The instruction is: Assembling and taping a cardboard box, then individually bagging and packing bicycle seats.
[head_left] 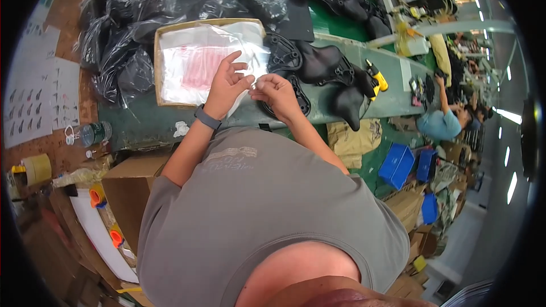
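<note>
Between the two hands, just above the near edge of the desk [142, 131], a thin clear plastic bag [253, 79] is being pinched: the left hand [227, 82] is closing thumb and forefinger on its edge in a narrow grip with the other fingers fanning upward, and the right hand [277, 92] is curling tightly onto the same film from the other side, the two grips almost touching. By the look of it the bag is only being opened or separated, so the work seems to be at an early point; I cannot tell whether anything is inside it yet. Directly behind the hands a shallow cardboard tray [157, 68] is holding a stack of more clear bags [199, 62] with pink print, which suggests many are waiting. Just to the right, black moulded saddle-shaped parts [321, 62] are lying unwrapped on the green surface, one of them [284, 57] partly under the right hand, with a yellow power driver [375, 77] beyond them. Behind the tray, parts already wrapped in plastic [131, 28] are piling up, so some output appears finished. Room for moving is tight: the tray's rim is standing close to the left wrist with its grey wristband [207, 118], the black parts are crowding the right, and the desk's front edge is running just under the forearms. A water bottle [94, 133] is lying at the far left end.
</note>
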